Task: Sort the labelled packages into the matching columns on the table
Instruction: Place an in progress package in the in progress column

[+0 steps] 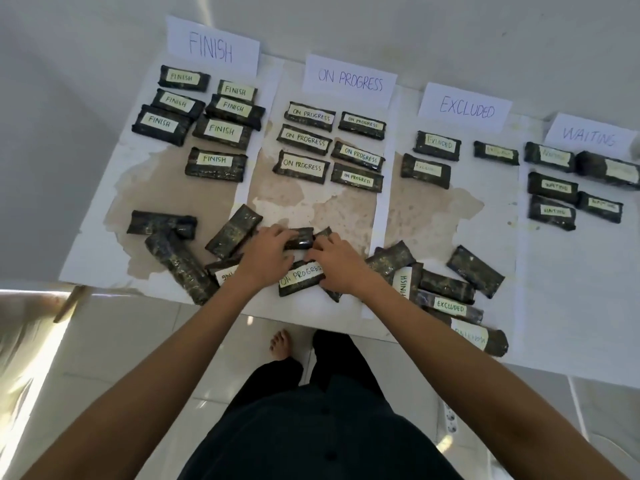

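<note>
Four paper headers mark the columns: FINISH [212, 46], ON PROGRESS [349, 79], EXCLUDED [465, 106] and WAITING [588, 136]. Several dark labelled packages lie sorted under each. Along the near edge sits a loose pile of unsorted packages. My left hand [268, 256] and my right hand [334, 263] meet over the pile's middle, fingers curled on a small dark package [300, 237]. Just below them lies a package labelled ON PROGRESS [300, 277]. Packages labelled FINISH [404, 282] and EXCLUDED [450, 306] lie to the right of my right hand.
The white table [571, 289] has a worn brown patch in its middle. Several face-down packages [173, 252] lie at the near left. The table's near edge runs just under the pile, with tiled floor and my foot [280, 342] below it.
</note>
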`<move>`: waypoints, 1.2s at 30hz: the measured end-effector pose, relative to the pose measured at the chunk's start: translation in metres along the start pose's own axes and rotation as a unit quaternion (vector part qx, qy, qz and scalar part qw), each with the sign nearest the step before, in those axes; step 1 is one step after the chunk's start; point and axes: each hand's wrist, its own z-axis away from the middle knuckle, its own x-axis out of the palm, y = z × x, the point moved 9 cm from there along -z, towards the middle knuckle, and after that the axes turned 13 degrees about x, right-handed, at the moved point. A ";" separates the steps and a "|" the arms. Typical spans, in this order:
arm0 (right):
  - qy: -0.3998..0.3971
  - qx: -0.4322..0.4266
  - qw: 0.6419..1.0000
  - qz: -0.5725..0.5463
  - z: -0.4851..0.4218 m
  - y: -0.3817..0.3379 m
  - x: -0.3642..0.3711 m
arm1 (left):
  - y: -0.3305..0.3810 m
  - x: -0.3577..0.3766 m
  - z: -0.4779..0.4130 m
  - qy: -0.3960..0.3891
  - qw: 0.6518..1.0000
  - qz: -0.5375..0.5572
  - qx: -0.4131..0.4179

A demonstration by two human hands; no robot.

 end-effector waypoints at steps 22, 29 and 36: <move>0.148 0.216 0.965 0.000 -0.021 0.097 -0.070 | 0.009 -0.031 -0.031 -0.016 1.000 -0.007 0.008; 0.094 0.224 0.970 -0.009 -0.052 0.111 -0.047 | -0.007 -0.007 -0.053 -0.079 0.996 -0.031 -0.009; 0.136 0.206 0.967 -0.063 -0.043 0.108 -0.045 | -0.011 0.004 -0.045 -0.080 0.996 -0.038 -0.011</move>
